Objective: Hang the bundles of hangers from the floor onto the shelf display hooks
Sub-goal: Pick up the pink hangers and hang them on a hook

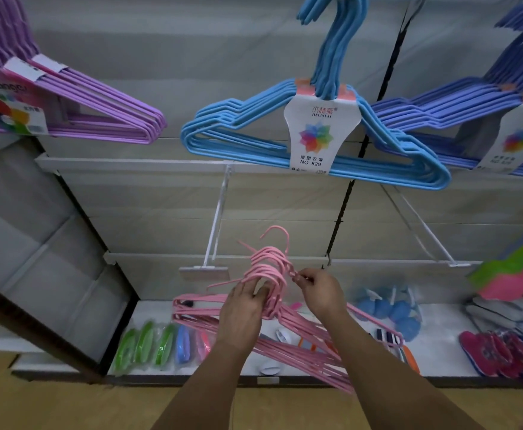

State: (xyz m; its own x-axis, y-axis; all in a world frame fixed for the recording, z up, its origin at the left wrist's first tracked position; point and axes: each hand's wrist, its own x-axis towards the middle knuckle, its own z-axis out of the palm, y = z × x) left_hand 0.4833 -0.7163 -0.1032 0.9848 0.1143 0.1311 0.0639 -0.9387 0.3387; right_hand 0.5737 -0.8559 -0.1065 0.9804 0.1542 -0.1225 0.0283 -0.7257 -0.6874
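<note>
One pink hanger bundle (285, 318) is up off the floor, held w/ both hands in front of the shelving, just below the empty white display hook (218, 212). Its hook ends fan out loose at top, one sticking up higher than the rest, prob why it's not on the hook yet: they need gathering into one stack first. Left hand (244, 308) wraps the necks, fingers curled round the cluster of hook ends, carrying the weight. Right hand (322, 293) pinches something small at the necks w/ fingertips, likely a tie or a stray hook; too small to tell.

Empty hook juts out from the back panel, label plate at its tip, near the bundle, so likely the target. Above hang a blue hanger bundle (316, 144) w/ white card, a purple bundle (83, 100) to the left, a darker blue bundle (471, 107) to the right. Bottom shelf (148, 311) carries green and blue packaged items and slippers (499, 352) at right.
</note>
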